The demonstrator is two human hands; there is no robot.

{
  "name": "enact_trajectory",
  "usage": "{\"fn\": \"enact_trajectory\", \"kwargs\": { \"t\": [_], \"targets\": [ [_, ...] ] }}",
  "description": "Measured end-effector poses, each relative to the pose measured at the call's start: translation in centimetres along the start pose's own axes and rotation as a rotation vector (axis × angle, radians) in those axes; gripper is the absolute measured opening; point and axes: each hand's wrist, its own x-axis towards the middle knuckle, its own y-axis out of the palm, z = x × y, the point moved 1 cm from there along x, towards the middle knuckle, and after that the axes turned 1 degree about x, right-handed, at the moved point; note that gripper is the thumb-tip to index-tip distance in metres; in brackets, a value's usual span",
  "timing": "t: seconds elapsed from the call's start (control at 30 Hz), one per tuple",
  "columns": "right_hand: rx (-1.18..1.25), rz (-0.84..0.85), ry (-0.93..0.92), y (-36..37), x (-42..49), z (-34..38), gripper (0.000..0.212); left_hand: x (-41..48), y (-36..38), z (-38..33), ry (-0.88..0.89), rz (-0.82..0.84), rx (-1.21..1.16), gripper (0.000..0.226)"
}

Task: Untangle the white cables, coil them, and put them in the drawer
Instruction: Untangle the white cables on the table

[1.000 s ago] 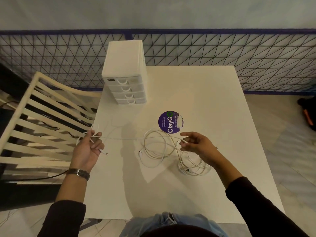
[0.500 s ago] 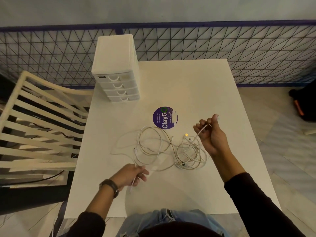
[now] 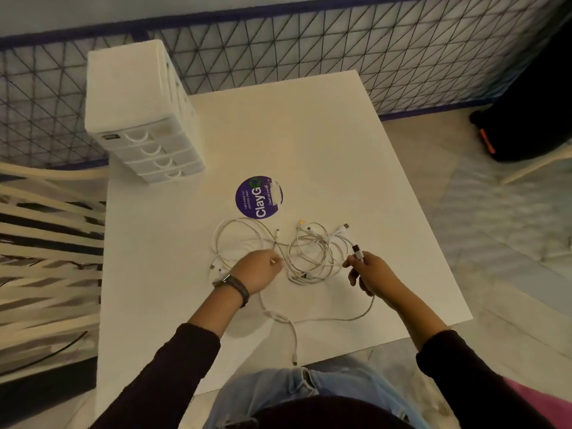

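Left hand [image 3: 260, 272] has come up from the near edge into the tangle, and the right hand [image 3: 370, 274] has dropped level with it.

I read the white cables [image 3: 309, 253] as a knotted heap on the table [image 3: 309, 134] between the two hands. Left fingers are curled and pinch a strand at the heap's left side. Right fingers are curled round the plug end of a loose cable [image 3: 337, 319]. That cable loops behind both hands towards the body, its tail at the table's near edge. Drawer unit [image 3: 148, 140] stands well beyond the left hand, all drawers closed. Purple sticker [image 3: 258, 197] lies just past the heap.
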Motion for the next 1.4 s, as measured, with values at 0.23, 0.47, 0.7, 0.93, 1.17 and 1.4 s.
{"fn": "enact_trajectory", "kwargs": {
  "t": [0.23,0.47,0.7,0.93,1.17,1.4],
  "targets": [
    [0.136,-0.059,-0.01,0.1,-1.0,-1.3,0.036,8.6,3.1,-3.1,-0.092,-0.222,-0.038,0.027],
    [0.166,-0.052,-0.03,0.3,-0.6,-1.0,0.039,11.1,5.1,-2.5,-0.257,-0.297,-0.057,0.028],
    [0.277,-0.071,-0.081,-0.1,-0.6,0.7,0.041,3.7,-0.5,-4.4,0.02,-0.566,-0.846,0.013],
    [0.357,-0.006,-0.338,0.6,-2.5,8.7,0.042,-4.5,-6.1,-6.9,0.272,-0.539,-1.052,0.026],
    [0.354,0.224,-0.535,6.1,-4.3,16.3,0.027,-5.3,-6.7,-6.1,0.249,-0.485,-0.997,0.026],
    [0.64,0.37,-0.557,5.4,-3.2,22.1,0.037,-4.4,-5.8,-3.1,0.283,-0.369,-0.909,0.031]
  ]
}}
